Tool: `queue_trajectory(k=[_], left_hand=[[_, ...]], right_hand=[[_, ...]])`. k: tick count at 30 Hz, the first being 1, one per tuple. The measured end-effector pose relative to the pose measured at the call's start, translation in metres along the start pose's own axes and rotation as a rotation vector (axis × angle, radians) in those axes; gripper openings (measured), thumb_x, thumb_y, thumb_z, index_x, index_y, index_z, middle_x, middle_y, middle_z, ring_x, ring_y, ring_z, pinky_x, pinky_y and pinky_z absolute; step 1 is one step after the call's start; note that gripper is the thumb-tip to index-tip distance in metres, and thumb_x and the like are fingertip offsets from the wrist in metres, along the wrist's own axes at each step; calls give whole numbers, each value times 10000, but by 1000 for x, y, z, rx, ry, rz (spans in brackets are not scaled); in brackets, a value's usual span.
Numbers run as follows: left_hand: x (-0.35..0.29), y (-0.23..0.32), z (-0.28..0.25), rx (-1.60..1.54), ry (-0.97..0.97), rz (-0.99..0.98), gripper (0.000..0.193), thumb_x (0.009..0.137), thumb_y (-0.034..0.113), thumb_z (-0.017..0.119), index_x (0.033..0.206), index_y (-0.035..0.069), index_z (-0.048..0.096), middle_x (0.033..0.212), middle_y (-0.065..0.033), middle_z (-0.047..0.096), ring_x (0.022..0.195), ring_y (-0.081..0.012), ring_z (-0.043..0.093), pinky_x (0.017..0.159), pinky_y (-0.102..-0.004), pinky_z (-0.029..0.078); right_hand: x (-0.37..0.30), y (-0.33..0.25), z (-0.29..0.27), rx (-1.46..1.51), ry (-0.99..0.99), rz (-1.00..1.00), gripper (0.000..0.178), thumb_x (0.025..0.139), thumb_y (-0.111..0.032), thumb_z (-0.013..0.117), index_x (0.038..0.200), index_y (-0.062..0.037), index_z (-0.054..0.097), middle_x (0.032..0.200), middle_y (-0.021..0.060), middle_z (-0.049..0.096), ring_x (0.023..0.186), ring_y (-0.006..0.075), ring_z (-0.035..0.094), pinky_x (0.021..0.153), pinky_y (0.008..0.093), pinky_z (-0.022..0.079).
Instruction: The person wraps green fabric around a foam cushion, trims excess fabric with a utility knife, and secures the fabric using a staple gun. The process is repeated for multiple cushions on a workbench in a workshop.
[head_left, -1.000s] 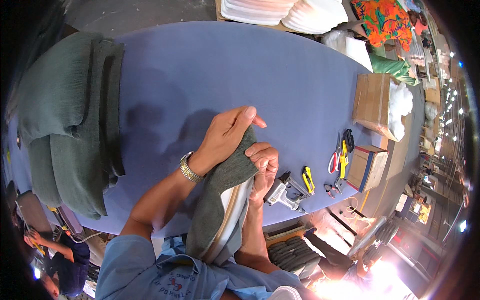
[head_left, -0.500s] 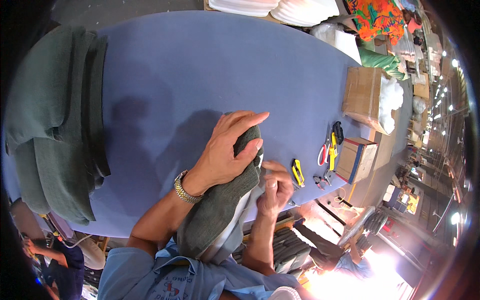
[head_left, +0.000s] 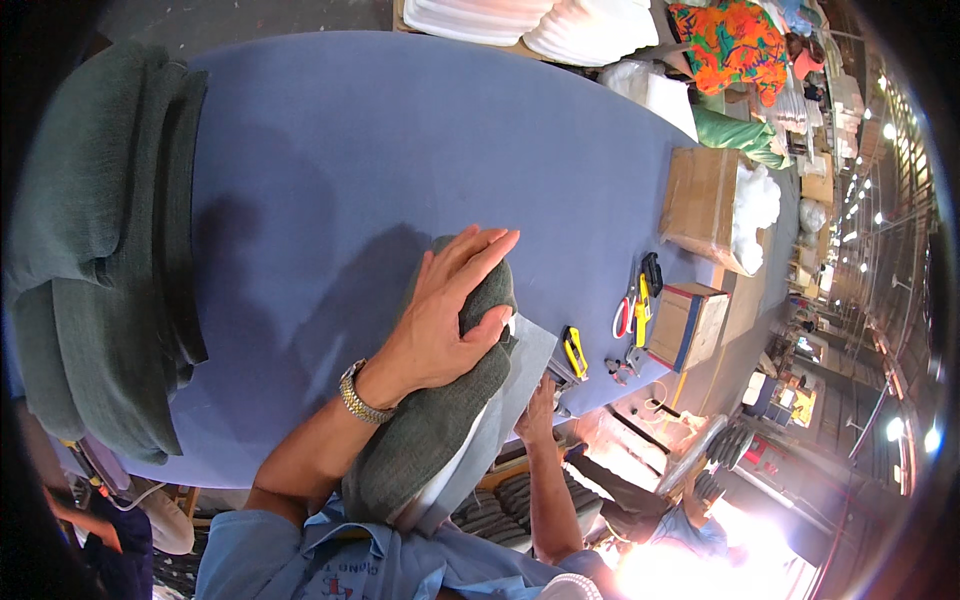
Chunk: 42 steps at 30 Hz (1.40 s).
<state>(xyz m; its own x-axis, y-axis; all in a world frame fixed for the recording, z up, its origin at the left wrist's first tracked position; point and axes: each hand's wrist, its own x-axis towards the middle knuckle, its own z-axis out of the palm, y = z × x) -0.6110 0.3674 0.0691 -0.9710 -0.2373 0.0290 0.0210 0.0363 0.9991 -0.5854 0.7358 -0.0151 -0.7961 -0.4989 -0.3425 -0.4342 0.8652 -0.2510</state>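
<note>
A dark green fabric-covered cushion [head_left: 432,425] leans upright against my body, its far end over the blue table. My left hand [head_left: 440,315], with a metal watch on the wrist, lies across its top, fingers stretched out and thumb apart. Along the cushion's right side shows a white edge and a loose grey flap [head_left: 527,355] standing out. Just right of this flap is my right hand [head_left: 538,412], close to a grey metal tool [head_left: 563,378] at the table edge. The flap partly hides its fingers, so I cannot tell whether it grips the tool.
Dark green cushions [head_left: 95,240] are stacked at the table's left. On the right lie a yellow utility knife [head_left: 574,352], red-handled scissors [head_left: 623,315], another yellow cutter [head_left: 642,300] and pliers [head_left: 622,370]. Cardboard boxes [head_left: 700,195] stand beyond. Other people work nearby.
My right hand has moved down and away from the cushion's edge toward the metal tool. The grey flap now stands out farther. My left hand stays on the cushion.
</note>
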Motion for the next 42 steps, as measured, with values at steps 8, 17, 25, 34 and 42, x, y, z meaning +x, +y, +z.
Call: queue_trajectory(k=[8,17,25,34,42], left_hand=[[-2,5,0,50,-61,-78,757,878,100,649,1586,123,380,1635,-146,362,1554,-377,251,1247,-565,147],[0,2,10,104,-71,-62,815,847,108,660,1600,134,350,1651,-167,322,1555,-396,232,1248,-573,147],[2,4,17,111,-93,-60,915,765,45,667,1610,150,333,1664,-155,296,1556,-404,214,1253,-582,140],[3,5,19,167,-137,-76,953,761,62,672,1626,161,285,1685,-149,239,1568,-411,170,1229,-656,124],[7,-2,23,235,-174,-46,1006,758,138,718,1640,164,235,1666,-145,251,1562,-429,160,1202,-709,103]], right_hand=[[37,-27,-110,923,126,164,772,774,78,726,1497,-10,469,1302,115,664,1086,200,680,872,344,586],[97,-119,-241,473,-21,-182,716,771,-55,834,1434,-3,567,1223,118,706,1047,145,680,906,283,543],[125,-140,-258,509,-301,-301,815,679,-304,807,1390,37,600,1302,207,684,1162,346,695,1001,393,526],[135,-142,-268,368,-345,-402,912,637,-426,828,1415,-19,580,1250,189,690,1114,374,693,929,427,554],[147,-136,-262,285,-385,-358,884,626,-365,805,1442,-119,570,1224,137,690,1089,351,681,859,419,567]])
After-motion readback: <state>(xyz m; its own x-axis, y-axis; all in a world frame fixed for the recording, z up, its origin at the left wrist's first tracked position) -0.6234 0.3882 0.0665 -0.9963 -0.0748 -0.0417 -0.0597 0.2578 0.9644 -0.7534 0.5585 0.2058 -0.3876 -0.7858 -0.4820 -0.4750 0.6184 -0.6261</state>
